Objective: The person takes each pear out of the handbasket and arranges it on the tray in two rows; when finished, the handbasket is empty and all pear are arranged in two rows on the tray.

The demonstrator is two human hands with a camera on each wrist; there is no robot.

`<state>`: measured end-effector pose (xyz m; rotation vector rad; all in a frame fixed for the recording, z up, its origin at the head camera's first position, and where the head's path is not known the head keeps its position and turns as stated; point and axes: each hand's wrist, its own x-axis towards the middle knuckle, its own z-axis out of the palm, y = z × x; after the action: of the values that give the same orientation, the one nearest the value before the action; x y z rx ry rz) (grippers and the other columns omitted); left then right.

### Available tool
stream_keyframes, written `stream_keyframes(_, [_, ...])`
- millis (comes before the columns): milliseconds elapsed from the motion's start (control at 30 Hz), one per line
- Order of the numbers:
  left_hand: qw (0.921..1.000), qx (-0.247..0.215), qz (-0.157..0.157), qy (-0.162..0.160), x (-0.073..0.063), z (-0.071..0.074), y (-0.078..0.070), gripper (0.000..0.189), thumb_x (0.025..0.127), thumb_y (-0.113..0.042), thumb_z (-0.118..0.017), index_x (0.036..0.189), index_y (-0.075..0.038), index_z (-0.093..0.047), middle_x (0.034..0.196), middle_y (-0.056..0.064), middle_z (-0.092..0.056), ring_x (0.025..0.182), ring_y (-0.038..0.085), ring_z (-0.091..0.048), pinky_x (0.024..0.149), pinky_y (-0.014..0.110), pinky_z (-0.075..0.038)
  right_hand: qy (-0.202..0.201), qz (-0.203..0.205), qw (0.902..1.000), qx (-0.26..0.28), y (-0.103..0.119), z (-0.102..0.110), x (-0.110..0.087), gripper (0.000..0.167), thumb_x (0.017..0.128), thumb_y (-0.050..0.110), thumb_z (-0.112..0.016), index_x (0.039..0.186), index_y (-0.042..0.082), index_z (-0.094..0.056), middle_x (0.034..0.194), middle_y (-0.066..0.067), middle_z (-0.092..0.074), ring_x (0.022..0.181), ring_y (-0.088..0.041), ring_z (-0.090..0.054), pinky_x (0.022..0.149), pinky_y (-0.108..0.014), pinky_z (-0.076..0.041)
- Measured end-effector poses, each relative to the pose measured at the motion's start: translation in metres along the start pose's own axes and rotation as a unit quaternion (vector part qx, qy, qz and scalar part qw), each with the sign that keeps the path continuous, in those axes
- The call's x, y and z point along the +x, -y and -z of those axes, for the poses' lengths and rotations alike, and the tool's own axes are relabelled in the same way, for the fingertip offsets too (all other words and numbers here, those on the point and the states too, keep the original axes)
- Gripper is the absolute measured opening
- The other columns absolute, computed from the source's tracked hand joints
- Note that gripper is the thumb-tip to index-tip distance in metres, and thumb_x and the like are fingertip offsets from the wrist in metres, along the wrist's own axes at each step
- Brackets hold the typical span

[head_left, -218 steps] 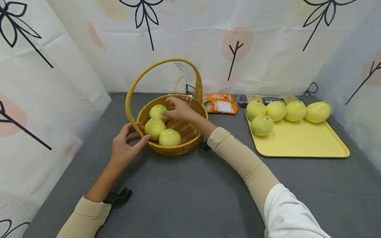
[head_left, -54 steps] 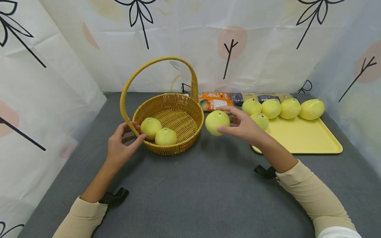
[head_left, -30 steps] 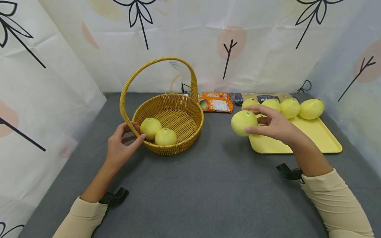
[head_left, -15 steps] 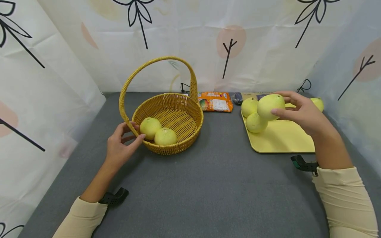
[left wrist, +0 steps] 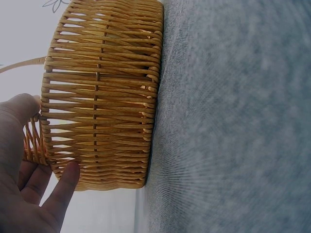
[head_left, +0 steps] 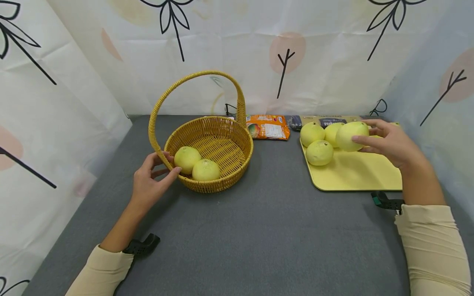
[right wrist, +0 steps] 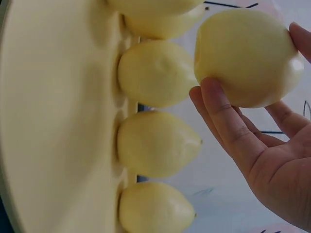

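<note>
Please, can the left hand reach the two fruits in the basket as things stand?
Probably yes: the left hand grips the basket beside both fruits, and nothing lies on them, though the hand would likely have to let go first.

Orange packet (head_left: 268, 127), head view: bears a white panel (head_left: 274, 131) with print too small to read, small pale marks near its upper edge, likewise illegible, and a green-and-red picture at its left side. Tan package (head_left: 310, 119), same view: carries a dark blue label (head_left: 332, 122) with pale lettering, too blurred to decipher. No word, brand or number is legible in any view.
</note>
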<state>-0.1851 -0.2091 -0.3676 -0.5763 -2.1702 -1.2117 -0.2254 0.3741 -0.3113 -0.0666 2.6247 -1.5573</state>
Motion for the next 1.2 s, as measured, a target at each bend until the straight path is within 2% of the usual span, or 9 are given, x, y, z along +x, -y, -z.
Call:
stream_keyframes(133, [1.0, 0.002, 0.001, 0.001, 0.0, 0.0, -0.001, 0.045, 0.078, 0.015, -0.077, 0.119, 0.012, -0.058, 0.111, 0.024, -0.064, 0.101, 0.019, -0.064, 0.08, 0.019, -0.058, 0.037, -0.04, 0.9981, -0.029, -0.009, 0.006, 0.003, 0.084, 0.099, 0.021, -0.067, 0.159, 0.001, -0.012, 0.151, -0.033, -0.02, 0.089, 0.004, -0.062, 0.081, -0.021, -0.057])
stream_keyframes(267, [1.0, 0.006, 0.006, 0.003, 0.0, 0.0, -0.003, 0.044, 0.079, 0.014, -0.077, 0.119, 0.01, -0.058, 0.111, 0.024, -0.064, 0.1, 0.027, -0.064, 0.08, 0.019, -0.058, 0.072, -0.055, 0.9947, -0.049, -0.019, 0.008, 0.006, 0.081, 0.097, 0.02, -0.069, 0.157, 0.0, -0.018, 0.152, -0.039, -0.014, 0.093, 0.003, -0.058, 0.085, -0.025, -0.057])
stream_keyframes(433, [0.9999, 0.006, 0.008, 0.003, 0.001, -0.001, -0.004, 0.044, 0.079, 0.014, -0.077, 0.119, 0.01, -0.058, 0.111, 0.024, -0.064, 0.099, 0.032, -0.063, 0.08, 0.019, -0.058, 0.1, -0.055, 0.9907, -0.074, -0.03, 0.006, 0.009, 0.08, 0.096, 0.019, -0.071, 0.155, -0.003, -0.021, 0.15, -0.04, -0.019, 0.117, -0.023, -0.052, 0.089, -0.033, -0.058])
stream_keyframes(500, [1.0, 0.005, 0.006, 0.003, 0.001, -0.001, -0.004, 0.044, 0.079, 0.014, -0.077, 0.119, 0.01, -0.058, 0.11, 0.025, -0.064, 0.098, 0.034, -0.063, 0.08, 0.019, -0.058, 0.108, -0.057, 0.989, -0.082, -0.032, 0.006, 0.01, 0.08, 0.096, 0.019, -0.071, 0.154, -0.004, -0.021, 0.15, -0.041, -0.02, 0.121, -0.029, -0.05, 0.088, -0.031, -0.057])
stream_keyframes(700, [1.0, 0.002, 0.003, 0.002, 0.001, -0.001, -0.003, 0.045, 0.079, 0.015, -0.077, 0.119, 0.01, -0.058, 0.111, 0.025, -0.064, 0.099, 0.034, -0.063, 0.08, 0.019, -0.058, 0.112, -0.064, 0.9893, -0.068, -0.034, 0.003, 0.012, 0.081, 0.096, 0.02, -0.071, 0.154, -0.004, -0.02, 0.149, -0.04, -0.019, 0.1, 0.0, -0.052, 0.089, -0.032, -0.057])
stream_keyframes(800, [1.0, 0.001, 0.005, 0.002, 0.001, 0.0, -0.003, 0.045, 0.079, 0.015, -0.077, 0.119, 0.011, -0.058, 0.112, 0.025, -0.064, 0.1, 0.027, -0.063, 0.08, 0.019, -0.057, 0.111, -0.064, 0.9898, -0.061, -0.034, 0.001, 0.013, 0.082, 0.096, 0.02, -0.071, 0.155, -0.004, -0.019, 0.149, -0.04, -0.018, 0.099, 0.001, -0.053, 0.09, -0.033, -0.058])
stream_keyframes(933, [1.0, 0.0, 0.003, 0.002, 0.001, 0.0, -0.004, 0.045, 0.079, 0.015, -0.077, 0.119, 0.011, -0.058, 0.112, 0.026, -0.063, 0.101, 0.018, -0.063, 0.08, 0.019, -0.058, 0.109, -0.064, 0.9902, -0.059, -0.033, 0.0, 0.013, 0.082, 0.096, 0.02, -0.071, 0.155, -0.004, -0.018, 0.15, -0.039, -0.017, 0.114, -0.019, -0.053, 0.09, -0.033, -0.058])
stream_keyframes(1033, [1.0, 0.0, 0.001, 0.001, 0.001, 0.0, -0.004, 0.045, 0.078, 0.016, -0.077, 0.119, 0.011, -0.058, 0.112, 0.026, -0.063, 0.101, 0.018, -0.063, 0.08, 0.02, -0.058, 0.106, -0.064, 0.9907, -0.057, -0.033, -0.001, 0.014, 0.083, 0.096, 0.019, -0.071, 0.155, -0.005, -0.018, 0.15, -0.039, -0.016, 0.126, -0.038, -0.043, 0.09, -0.033, -0.058])
stream_keyframes(1200, [1.0, -0.002, 0.004, 0.002, 0.001, 0.001, -0.005, 0.044, 0.078, 0.016, -0.077, 0.119, 0.011, -0.058, 0.112, 0.026, -0.063, 0.101, 0.021, -0.064, 0.08, 0.021, -0.058, 0.108, -0.062, 0.9909, -0.05, -0.034, -0.001, 0.015, 0.084, 0.097, 0.018, -0.07, 0.155, -0.006, -0.016, 0.15, -0.041, -0.014, 0.131, -0.047, -0.036, 0.089, -0.032, -0.058])
